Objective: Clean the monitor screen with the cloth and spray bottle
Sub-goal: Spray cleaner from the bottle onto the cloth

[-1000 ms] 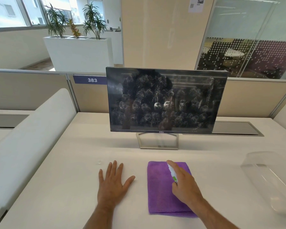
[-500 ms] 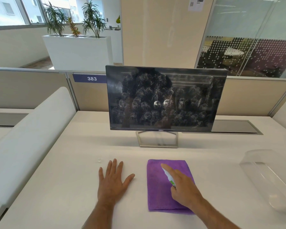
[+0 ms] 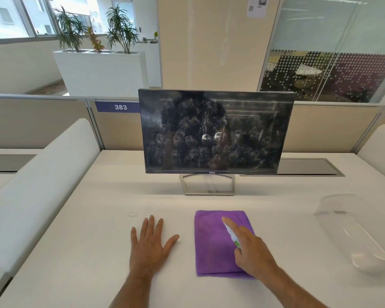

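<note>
The black monitor (image 3: 216,132) stands on a metal foot at the middle of the white desk (image 3: 98,218), its screen covered with white spray droplets and streaks. A folded purple cloth (image 3: 213,243) lies flat in front of it. My right hand (image 3: 251,252) hovers over the cloth's right side, shut on a small white spray bottle (image 3: 230,235) with a green label, forefinger on top and the nozzle pointing down-left at the cloth. My left hand (image 3: 150,243) rests flat on the desk left of the cloth, fingers spread, holding nothing.
A clear plastic container (image 3: 353,232) lies on its side at the desk's right. A small water drop (image 3: 132,213) sits near my left hand. White padded dividers flank the desk, and a beige partition (image 3: 42,123) runs behind the monitor.
My right hand with the spray bottle has shifted slightly left and tilted lower over the cloth. My left hand and the cloth have stayed put.
</note>
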A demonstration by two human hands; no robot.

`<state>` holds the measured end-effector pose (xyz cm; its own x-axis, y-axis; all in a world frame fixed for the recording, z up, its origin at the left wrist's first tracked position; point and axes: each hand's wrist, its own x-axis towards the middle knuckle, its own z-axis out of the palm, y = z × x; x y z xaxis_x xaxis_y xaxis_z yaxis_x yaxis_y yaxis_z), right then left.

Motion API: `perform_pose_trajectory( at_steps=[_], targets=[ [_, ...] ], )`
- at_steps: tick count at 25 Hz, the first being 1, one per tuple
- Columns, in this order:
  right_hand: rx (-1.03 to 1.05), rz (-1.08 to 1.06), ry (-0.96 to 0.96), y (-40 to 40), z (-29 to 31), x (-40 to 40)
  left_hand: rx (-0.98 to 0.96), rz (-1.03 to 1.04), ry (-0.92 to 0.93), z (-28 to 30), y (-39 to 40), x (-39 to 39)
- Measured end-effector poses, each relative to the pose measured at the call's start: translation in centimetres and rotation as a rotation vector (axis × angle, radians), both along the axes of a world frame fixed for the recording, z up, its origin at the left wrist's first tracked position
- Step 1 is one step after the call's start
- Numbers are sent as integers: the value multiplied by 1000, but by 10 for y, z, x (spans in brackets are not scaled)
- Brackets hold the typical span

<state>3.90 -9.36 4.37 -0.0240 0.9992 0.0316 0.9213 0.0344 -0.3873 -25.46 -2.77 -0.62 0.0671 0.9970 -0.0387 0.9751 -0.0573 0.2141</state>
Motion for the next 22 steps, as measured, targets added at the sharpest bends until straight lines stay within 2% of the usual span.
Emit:
perform_pose_trajectory(
  at_steps=[17, 22],
  targets=[
    [-45, -171, -41, -21, 6, 30, -3, -10, 34, -1, -22, -1],
    [-37, -265, 2, -24, 8, 32, -3, -23, 37, -2, -27, -2]
  ],
)
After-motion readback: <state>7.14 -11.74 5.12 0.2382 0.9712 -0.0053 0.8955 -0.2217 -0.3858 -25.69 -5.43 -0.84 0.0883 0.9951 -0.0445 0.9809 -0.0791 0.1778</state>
